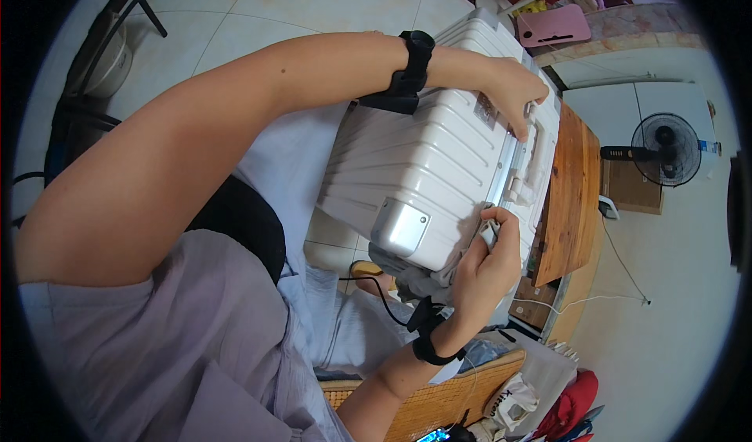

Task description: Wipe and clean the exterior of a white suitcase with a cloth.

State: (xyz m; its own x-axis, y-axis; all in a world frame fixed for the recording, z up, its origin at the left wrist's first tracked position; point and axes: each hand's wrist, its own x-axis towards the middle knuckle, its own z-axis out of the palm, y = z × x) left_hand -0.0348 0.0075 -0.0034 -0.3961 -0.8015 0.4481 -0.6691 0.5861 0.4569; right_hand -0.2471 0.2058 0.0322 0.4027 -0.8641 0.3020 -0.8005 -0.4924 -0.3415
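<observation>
A white ribbed hard-shell suitcase (435, 148) with metal corner guards and a silver frame stands in front of me. My left hand (517, 98) is at the upper part of the frame, its thumb and fingers bent around a latch-like part at the edge; the fingers partly hide it. Near the lower corner, my right hand (490, 254) pinches a grey cloth (411, 274) against the frame seam. The cloth bunches below the corner guard and hangs beside the case. A white carry handle (520, 186) lies between my hands. Both wrists wear black straps with devices.
Beyond the suitcase is a wooden tabletop (573, 195). A black fan (665, 148) is farther off. A woven rattan seat (429, 407) with a lit phone (435, 436) is at the bottom. A pink board (554, 26) lies on a ledge, and a dark-framed stand is at upper left.
</observation>
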